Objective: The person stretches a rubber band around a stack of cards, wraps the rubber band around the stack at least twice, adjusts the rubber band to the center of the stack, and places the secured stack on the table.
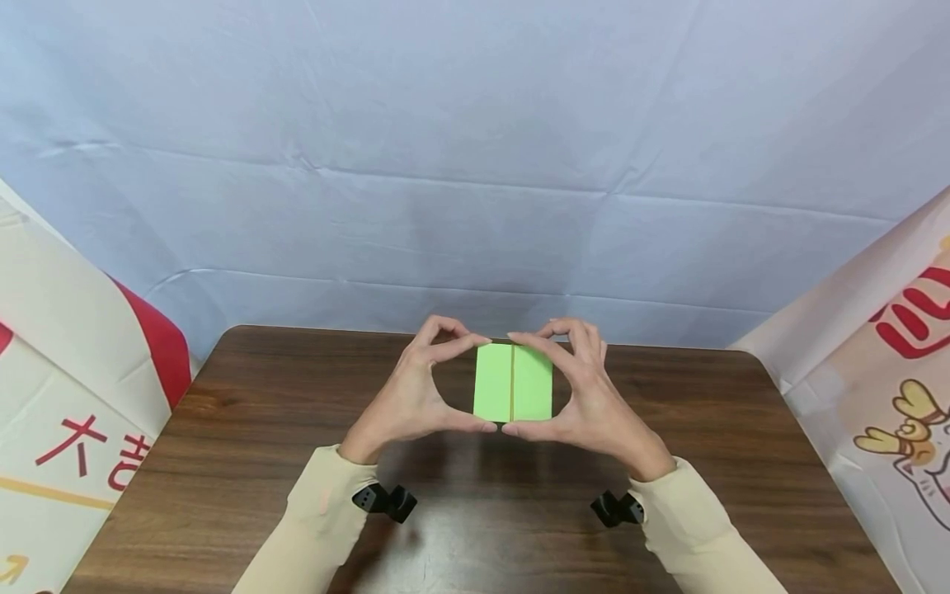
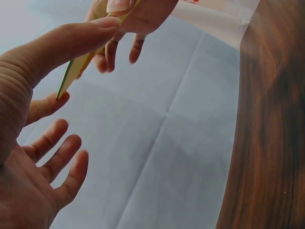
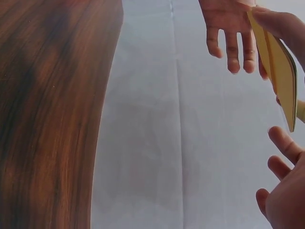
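A thin, light green square pad (image 1: 491, 384) is held up over the table, with a narrow tan band (image 1: 512, 382) running down its middle. My left hand (image 1: 417, 392) pinches the pad's left half between thumb and forefinger, at the near and far edges. On the other half, my right hand (image 1: 590, 392) grips in the same way, its thumb tip close to the left one. The pad (image 3: 282, 78) appears edge-on and yellowish in the right wrist view, the band crossing its face. In the left wrist view, the left thumb covers part of the pad (image 2: 71, 78).
Beneath the hands is a dark brown wood-grain table (image 1: 260, 429) with rounded far corners. A pale blue-grey cloth (image 1: 445, 165) hangs behind it. Printed cloths (image 1: 89, 396) flank both sides. Small black devices (image 1: 386, 500) sit at both wrists, by the cream sleeves (image 1: 312, 528).
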A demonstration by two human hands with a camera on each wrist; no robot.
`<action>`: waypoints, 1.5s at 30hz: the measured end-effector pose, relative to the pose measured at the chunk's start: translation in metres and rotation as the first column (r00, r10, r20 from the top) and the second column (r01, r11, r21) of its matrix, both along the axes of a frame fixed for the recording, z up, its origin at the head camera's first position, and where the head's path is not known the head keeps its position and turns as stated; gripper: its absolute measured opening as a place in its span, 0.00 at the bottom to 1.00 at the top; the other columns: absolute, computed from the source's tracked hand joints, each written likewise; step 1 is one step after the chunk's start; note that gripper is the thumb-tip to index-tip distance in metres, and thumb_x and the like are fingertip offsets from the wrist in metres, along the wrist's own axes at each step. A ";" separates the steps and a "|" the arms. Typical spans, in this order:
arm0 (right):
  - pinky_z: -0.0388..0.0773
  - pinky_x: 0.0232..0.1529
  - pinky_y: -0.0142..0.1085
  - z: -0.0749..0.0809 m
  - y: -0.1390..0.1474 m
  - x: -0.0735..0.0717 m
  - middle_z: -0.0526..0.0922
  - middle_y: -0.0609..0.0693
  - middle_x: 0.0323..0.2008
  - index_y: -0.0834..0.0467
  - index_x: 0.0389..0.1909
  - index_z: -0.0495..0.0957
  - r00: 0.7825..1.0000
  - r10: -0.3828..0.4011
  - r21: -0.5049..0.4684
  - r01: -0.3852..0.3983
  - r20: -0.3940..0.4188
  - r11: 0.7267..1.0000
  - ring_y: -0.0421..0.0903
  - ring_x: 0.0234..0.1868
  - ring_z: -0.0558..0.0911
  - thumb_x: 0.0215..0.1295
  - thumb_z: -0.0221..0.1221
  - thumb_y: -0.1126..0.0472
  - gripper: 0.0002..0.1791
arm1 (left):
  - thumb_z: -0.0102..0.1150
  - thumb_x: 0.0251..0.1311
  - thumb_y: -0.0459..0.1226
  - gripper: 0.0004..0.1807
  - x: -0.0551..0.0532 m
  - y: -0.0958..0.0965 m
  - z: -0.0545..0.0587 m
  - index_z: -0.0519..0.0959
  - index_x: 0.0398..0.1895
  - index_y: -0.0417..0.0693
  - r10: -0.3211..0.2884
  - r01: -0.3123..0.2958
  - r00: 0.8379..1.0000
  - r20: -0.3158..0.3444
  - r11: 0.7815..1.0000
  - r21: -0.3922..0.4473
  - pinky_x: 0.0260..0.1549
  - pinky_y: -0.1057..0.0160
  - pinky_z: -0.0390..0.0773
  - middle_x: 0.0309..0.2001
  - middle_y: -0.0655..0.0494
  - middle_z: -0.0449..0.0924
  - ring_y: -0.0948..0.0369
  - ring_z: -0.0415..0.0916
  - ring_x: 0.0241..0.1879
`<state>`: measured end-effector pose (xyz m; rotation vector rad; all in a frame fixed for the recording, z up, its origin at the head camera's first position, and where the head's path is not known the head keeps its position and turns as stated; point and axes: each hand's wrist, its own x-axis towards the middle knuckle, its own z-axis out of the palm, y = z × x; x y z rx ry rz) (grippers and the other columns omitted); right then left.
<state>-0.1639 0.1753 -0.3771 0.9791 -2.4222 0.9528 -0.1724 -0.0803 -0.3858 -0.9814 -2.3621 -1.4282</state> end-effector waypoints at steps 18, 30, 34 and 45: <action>0.52 0.55 0.55 0.002 0.001 0.000 0.67 0.51 0.57 0.46 0.63 0.78 1.000 0.004 -0.026 -0.005 -0.027 1.000 0.54 0.62 0.58 0.30 0.84 0.42 0.51 | 0.90 0.28 0.45 0.47 0.000 0.000 0.000 0.82 0.61 0.54 0.002 -0.001 1.000 -0.031 0.999 0.033 0.54 0.53 0.73 0.53 0.58 0.66 0.60 0.65 0.55; 0.52 0.56 0.56 0.005 0.000 -0.002 0.67 0.50 0.58 0.46 0.63 0.78 1.000 0.006 -0.010 -0.006 -0.004 1.000 0.53 0.63 0.58 0.31 0.85 0.43 0.50 | 0.90 0.28 0.44 0.47 -0.002 -0.001 0.000 0.81 0.62 0.54 -0.014 0.015 1.000 -0.027 0.999 0.038 0.54 0.51 0.73 0.54 0.57 0.66 0.58 0.65 0.55; 0.53 0.56 0.56 0.006 -0.001 -0.002 0.67 0.49 0.58 0.46 0.65 0.77 0.999 0.031 -0.010 -0.031 0.019 0.999 0.52 0.64 0.57 0.33 0.85 0.45 0.50 | 0.90 0.28 0.43 0.47 -0.003 -0.001 0.000 0.81 0.62 0.54 -0.031 0.032 0.999 -0.017 0.998 0.048 0.54 0.51 0.73 0.54 0.57 0.66 0.58 0.65 0.55; 0.54 0.56 0.55 0.006 -0.003 -0.001 0.66 0.49 0.58 0.47 0.66 0.76 0.999 0.039 -0.016 -0.039 0.029 0.999 0.52 0.63 0.58 0.34 0.85 0.48 0.51 | 0.90 0.29 0.43 0.47 -0.002 0.000 0.000 0.81 0.62 0.54 -0.027 0.027 1.000 -0.007 0.998 0.064 0.55 0.51 0.72 0.54 0.57 0.66 0.58 0.65 0.56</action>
